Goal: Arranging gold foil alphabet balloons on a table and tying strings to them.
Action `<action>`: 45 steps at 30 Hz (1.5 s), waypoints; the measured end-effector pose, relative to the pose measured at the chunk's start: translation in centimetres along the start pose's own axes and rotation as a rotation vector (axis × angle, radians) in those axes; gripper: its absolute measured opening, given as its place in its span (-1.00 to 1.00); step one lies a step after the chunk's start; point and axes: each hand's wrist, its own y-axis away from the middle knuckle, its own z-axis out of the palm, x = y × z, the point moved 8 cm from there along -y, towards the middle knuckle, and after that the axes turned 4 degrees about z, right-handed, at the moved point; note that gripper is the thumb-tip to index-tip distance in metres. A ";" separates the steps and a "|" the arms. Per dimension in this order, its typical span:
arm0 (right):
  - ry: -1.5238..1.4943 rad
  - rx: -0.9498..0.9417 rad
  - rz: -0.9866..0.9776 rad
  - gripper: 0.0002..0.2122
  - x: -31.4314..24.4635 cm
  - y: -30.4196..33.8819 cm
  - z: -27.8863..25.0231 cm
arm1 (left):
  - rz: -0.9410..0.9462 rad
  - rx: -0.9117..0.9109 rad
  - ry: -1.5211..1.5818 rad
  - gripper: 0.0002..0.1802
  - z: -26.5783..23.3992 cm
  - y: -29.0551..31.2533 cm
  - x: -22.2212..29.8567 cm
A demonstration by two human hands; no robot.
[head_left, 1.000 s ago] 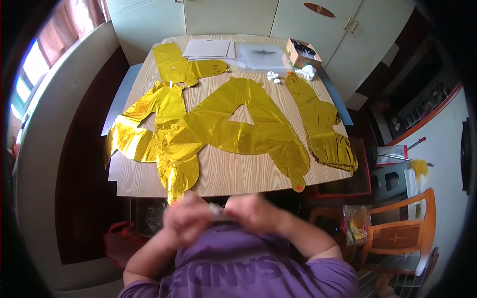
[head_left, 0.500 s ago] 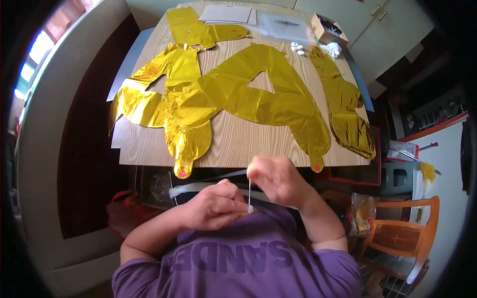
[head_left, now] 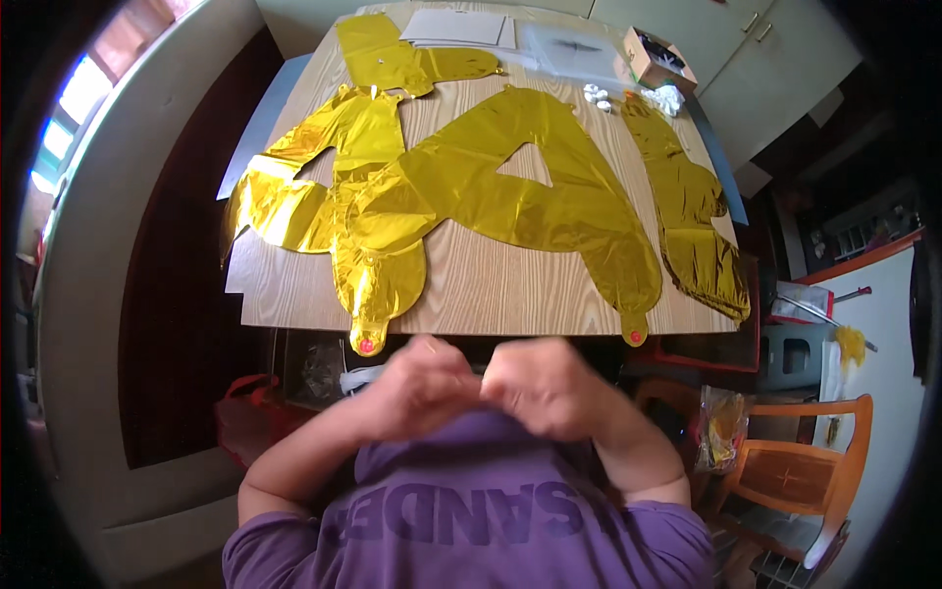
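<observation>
In front of my chest, my left hand (head_left: 417, 393) and my right hand (head_left: 545, 388) are held close together, knuckle to knuckle. Both are closed and smeared by motion. The thin white ribbon and its small roll, seen between them half a second ago, are now hidden by the fingers. Beyond my hands, a large gold foil letter balloon (head_left: 549, 206), flat and shaped like an A, lies on the wood-grain table (head_left: 510, 299). A second gold foil balloon (head_left: 365, 147) is partly under it at the left. Red round stickers mark the tabs hanging over the front edge.
At the far left lies another gold foil balloon (head_left: 378, 54), and a crumpled one (head_left: 692, 211) at the right. Small white rolls (head_left: 597, 98), white tissue (head_left: 667, 99), a cardboard box (head_left: 659, 61) and white sheets (head_left: 456, 28) occupy the far side. A wooden chair (head_left: 800, 471) stands right.
My right hand has come down next to my left, which has lifted slightly. The white ribbon stretched between them is no longer visible. The balloons lie as before.
</observation>
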 end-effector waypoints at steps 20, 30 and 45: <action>0.045 0.070 0.006 -0.88 1.9 -0.4 -0.8 | -0.106 0.034 0.286 -0.86 0.0 -1.0 1.5; -0.036 0.032 0.020 -0.91 2.9 0.8 0.5 | -0.276 0.250 0.364 -0.90 -2.2 -0.2 -0.5; 0.106 0.177 -0.012 -0.90 -0.4 -0.2 -2.4 | -0.273 -0.028 0.323 -0.91 0.6 0.5 -0.9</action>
